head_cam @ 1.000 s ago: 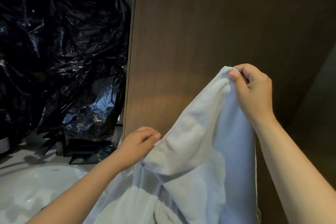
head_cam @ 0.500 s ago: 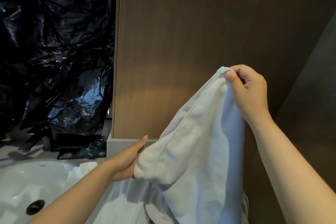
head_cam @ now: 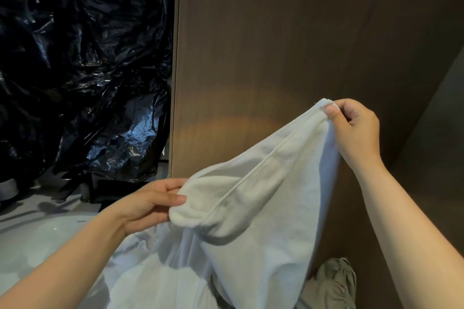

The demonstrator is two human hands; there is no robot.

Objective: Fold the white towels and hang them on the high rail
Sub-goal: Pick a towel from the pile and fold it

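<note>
Right now our right hand [head_cam: 356,130] pinches a top corner of the white towel [head_cam: 263,208] between thumb and curled forefinger, at the right of the frame, raised against the dark wooden panel [head_cam: 276,57]. Our left hand [head_cam: 148,204], lower and at centre left, grips a bunched stretch of the same hemmed edge, thumb in front, fingers behind it. Between the two grips the edge sags in a slack diagonal, and the rest of the cloth hangs out of the bottom of the frame. We judge the towel soft, limp and light, its terry pile not slippery; it will hold no shape by itself. The best hold looks to be the stitched hem at the corners, so we would slide the left hand along the edge to the far corner. Beyond, crumpled black plastic [head_cam: 82,70] fills the upper left, a pale basin [head_cam: 37,246] lies lower left, and the high rail is not in view.
</note>
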